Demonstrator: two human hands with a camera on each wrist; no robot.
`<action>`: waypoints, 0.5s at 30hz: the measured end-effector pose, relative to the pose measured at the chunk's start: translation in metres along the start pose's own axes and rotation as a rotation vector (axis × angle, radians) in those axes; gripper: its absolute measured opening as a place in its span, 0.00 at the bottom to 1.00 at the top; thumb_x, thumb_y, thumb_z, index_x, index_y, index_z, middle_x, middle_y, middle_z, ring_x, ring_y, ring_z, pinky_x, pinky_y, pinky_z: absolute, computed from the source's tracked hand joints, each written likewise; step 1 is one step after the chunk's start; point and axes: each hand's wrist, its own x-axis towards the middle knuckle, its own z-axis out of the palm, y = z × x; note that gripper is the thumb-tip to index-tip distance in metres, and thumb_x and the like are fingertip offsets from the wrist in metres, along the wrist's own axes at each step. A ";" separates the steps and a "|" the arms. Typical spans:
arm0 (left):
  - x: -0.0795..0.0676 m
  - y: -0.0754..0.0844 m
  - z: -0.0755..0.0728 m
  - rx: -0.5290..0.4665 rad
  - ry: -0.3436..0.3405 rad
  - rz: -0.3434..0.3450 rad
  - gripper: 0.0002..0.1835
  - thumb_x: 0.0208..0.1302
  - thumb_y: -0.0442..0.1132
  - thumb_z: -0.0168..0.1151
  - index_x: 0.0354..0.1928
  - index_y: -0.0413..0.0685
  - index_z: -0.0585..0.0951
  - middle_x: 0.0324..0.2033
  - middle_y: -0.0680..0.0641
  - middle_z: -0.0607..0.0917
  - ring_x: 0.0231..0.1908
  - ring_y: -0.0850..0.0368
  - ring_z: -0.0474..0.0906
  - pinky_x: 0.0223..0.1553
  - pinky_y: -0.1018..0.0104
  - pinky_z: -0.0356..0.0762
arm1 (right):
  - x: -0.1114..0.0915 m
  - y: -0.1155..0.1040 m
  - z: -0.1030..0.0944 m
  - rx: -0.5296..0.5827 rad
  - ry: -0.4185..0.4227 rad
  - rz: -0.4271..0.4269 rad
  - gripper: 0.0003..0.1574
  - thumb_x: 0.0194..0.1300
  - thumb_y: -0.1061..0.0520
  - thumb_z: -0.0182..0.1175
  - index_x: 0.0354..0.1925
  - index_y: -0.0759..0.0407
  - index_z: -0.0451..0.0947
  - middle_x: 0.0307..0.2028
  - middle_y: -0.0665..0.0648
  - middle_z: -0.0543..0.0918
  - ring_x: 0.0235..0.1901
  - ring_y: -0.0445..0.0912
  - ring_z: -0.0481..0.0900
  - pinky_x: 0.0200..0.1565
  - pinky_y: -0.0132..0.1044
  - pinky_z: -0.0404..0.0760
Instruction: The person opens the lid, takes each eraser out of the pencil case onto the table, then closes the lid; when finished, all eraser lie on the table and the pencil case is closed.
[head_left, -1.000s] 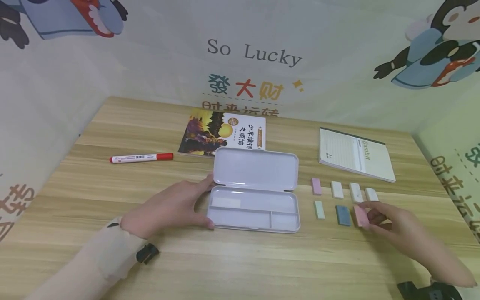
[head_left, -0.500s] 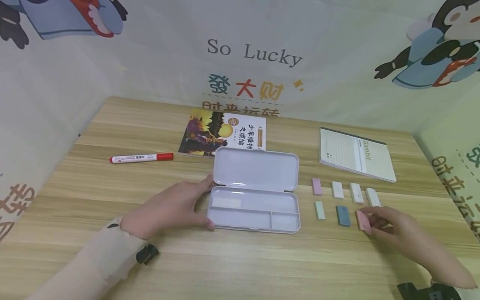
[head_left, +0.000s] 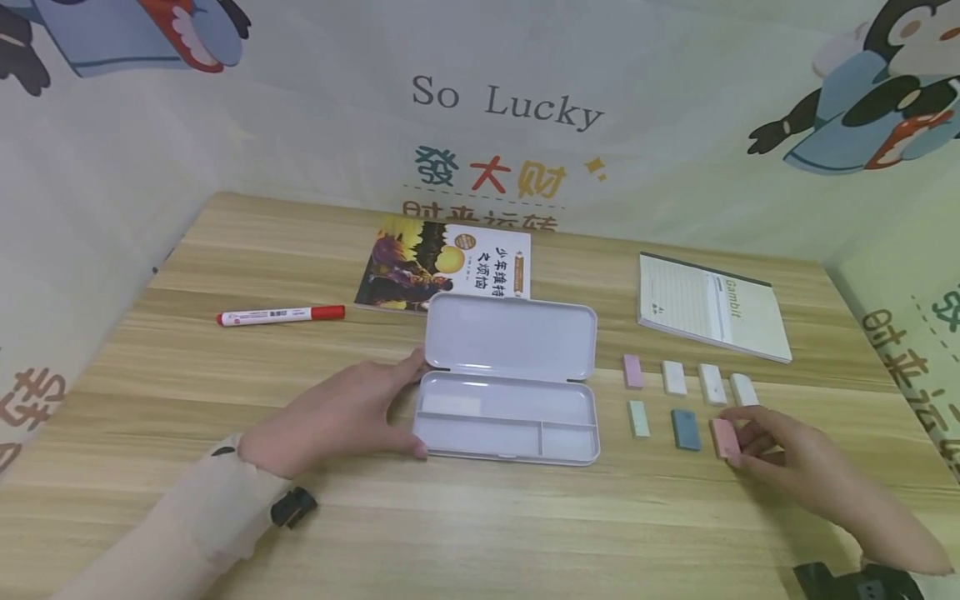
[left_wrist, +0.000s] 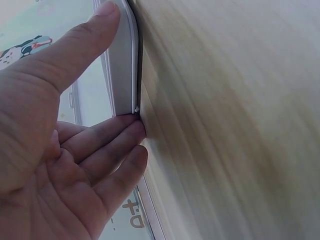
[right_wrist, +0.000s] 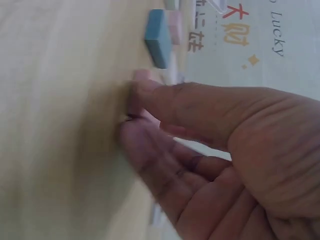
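Note:
An open white pencil case (head_left: 510, 337) lies in the middle of the table in the head view, its lid tipped back. My left hand (head_left: 337, 417) holds its left end, thumb at the front corner and fingers behind. The left wrist view shows the thumb (left_wrist: 95, 35) against the case's side (left_wrist: 122, 65). My right hand (head_left: 787, 450) pinches a pink eraser (head_left: 724, 438) between thumb and fingers, at the right end of the front row. Just left of it lies a blue eraser (head_left: 686, 429), then a mint one (head_left: 638, 419). In the right wrist view, the fingers partly hide the pink eraser (right_wrist: 141, 76).
Behind these stand a lilac eraser (head_left: 633, 372) and three white ones (head_left: 674, 378). A pale rectangle (head_left: 453, 406) shows in the case's back compartment. Farther back are a notepad (head_left: 712, 308) and a book (head_left: 420, 267) partly behind the lid. A red marker (head_left: 282, 316) lies left.
The pink eraser and my right hand have shifted slightly right and toward me, widening the gap to the blue eraser. My left hand and the pencil case stay put.

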 end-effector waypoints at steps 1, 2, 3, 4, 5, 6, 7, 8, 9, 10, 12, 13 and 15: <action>0.000 0.000 0.000 -0.002 0.001 0.001 0.65 0.50 0.55 0.83 0.82 0.37 0.54 0.71 0.35 0.77 0.68 0.42 0.78 0.73 0.45 0.74 | 0.000 -0.001 -0.001 -0.004 -0.004 0.003 0.34 0.59 0.71 0.72 0.62 0.76 0.73 0.38 0.56 0.87 0.36 0.24 0.76 0.35 0.31 0.87; 0.000 0.000 0.000 -0.002 0.001 0.001 0.65 0.50 0.55 0.83 0.82 0.37 0.54 0.71 0.35 0.77 0.68 0.41 0.78 0.73 0.45 0.74 | 0.001 -0.002 -0.004 -0.008 -0.011 0.012 0.36 0.59 0.70 0.72 0.63 0.77 0.72 0.38 0.58 0.87 0.36 0.25 0.77 0.35 0.32 0.87; -0.001 -0.001 0.000 -0.001 0.002 0.000 0.65 0.51 0.55 0.83 0.82 0.37 0.54 0.71 0.35 0.77 0.68 0.41 0.78 0.73 0.45 0.74 | 0.001 -0.003 -0.006 -0.012 -0.012 0.018 0.37 0.59 0.70 0.72 0.64 0.77 0.71 0.39 0.59 0.87 0.36 0.25 0.77 0.34 0.32 0.87; -0.001 -0.001 0.000 -0.001 0.002 0.000 0.65 0.51 0.55 0.83 0.82 0.37 0.54 0.71 0.35 0.77 0.68 0.41 0.78 0.73 0.45 0.74 | 0.002 -0.005 -0.008 -0.023 -0.009 0.024 0.37 0.60 0.70 0.72 0.65 0.77 0.70 0.39 0.59 0.87 0.35 0.25 0.77 0.34 0.33 0.87; -0.001 -0.001 0.000 0.000 0.002 0.000 0.65 0.51 0.55 0.83 0.82 0.37 0.54 0.71 0.35 0.77 0.68 0.41 0.78 0.73 0.45 0.74 | 0.003 -0.007 -0.009 -0.033 0.015 0.010 0.36 0.59 0.70 0.72 0.64 0.77 0.71 0.39 0.60 0.87 0.35 0.26 0.78 0.33 0.33 0.87; -0.001 -0.001 0.000 0.001 0.003 0.000 0.65 0.51 0.55 0.83 0.82 0.37 0.54 0.71 0.35 0.77 0.68 0.41 0.78 0.72 0.45 0.74 | 0.006 -0.011 -0.010 -0.047 0.038 -0.001 0.35 0.60 0.69 0.72 0.63 0.76 0.72 0.39 0.59 0.87 0.35 0.25 0.78 0.33 0.32 0.87; 0.000 -0.001 0.000 0.000 0.002 0.001 0.65 0.51 0.55 0.83 0.82 0.37 0.54 0.71 0.35 0.77 0.68 0.42 0.78 0.72 0.45 0.75 | 0.009 -0.015 -0.012 -0.059 0.061 -0.018 0.33 0.61 0.69 0.72 0.62 0.75 0.74 0.39 0.58 0.87 0.36 0.26 0.78 0.33 0.32 0.86; 0.000 -0.001 0.000 0.003 0.004 0.002 0.65 0.51 0.55 0.83 0.82 0.37 0.55 0.71 0.35 0.77 0.68 0.42 0.79 0.72 0.46 0.75 | 0.013 -0.021 -0.013 -0.066 0.072 -0.027 0.30 0.63 0.67 0.71 0.61 0.74 0.75 0.39 0.57 0.87 0.36 0.27 0.79 0.34 0.33 0.87; 0.000 -0.001 0.001 0.003 0.007 0.006 0.65 0.51 0.55 0.83 0.82 0.38 0.55 0.71 0.35 0.77 0.67 0.42 0.79 0.72 0.46 0.75 | 0.017 -0.027 -0.013 -0.075 0.091 -0.052 0.28 0.64 0.67 0.71 0.61 0.72 0.76 0.40 0.57 0.87 0.37 0.28 0.80 0.35 0.33 0.88; 0.000 -0.001 0.001 -0.001 0.007 0.008 0.65 0.50 0.56 0.83 0.82 0.38 0.54 0.71 0.35 0.77 0.67 0.42 0.79 0.72 0.46 0.75 | 0.022 -0.035 -0.013 -0.081 0.105 -0.082 0.26 0.64 0.67 0.70 0.60 0.71 0.78 0.40 0.56 0.88 0.38 0.31 0.82 0.37 0.34 0.88; 0.000 -0.001 0.001 -0.001 0.013 0.016 0.65 0.50 0.56 0.83 0.82 0.38 0.55 0.70 0.35 0.78 0.67 0.41 0.79 0.72 0.46 0.75 | 0.035 -0.052 -0.012 -0.075 0.095 -0.123 0.22 0.67 0.65 0.69 0.59 0.68 0.80 0.43 0.56 0.89 0.40 0.37 0.85 0.41 0.37 0.90; 0.000 -0.001 0.001 -0.002 0.013 0.015 0.65 0.50 0.56 0.83 0.82 0.38 0.54 0.70 0.35 0.78 0.67 0.41 0.79 0.72 0.46 0.75 | 0.042 -0.062 -0.011 -0.065 0.086 -0.154 0.20 0.68 0.65 0.68 0.58 0.67 0.81 0.45 0.57 0.89 0.41 0.41 0.86 0.42 0.39 0.90; 0.000 -0.002 0.001 -0.008 0.012 0.013 0.66 0.50 0.56 0.83 0.83 0.39 0.54 0.71 0.36 0.77 0.68 0.41 0.79 0.72 0.45 0.75 | 0.055 -0.079 -0.006 -0.043 0.077 -0.224 0.18 0.69 0.65 0.67 0.56 0.65 0.82 0.47 0.58 0.90 0.42 0.46 0.88 0.44 0.41 0.91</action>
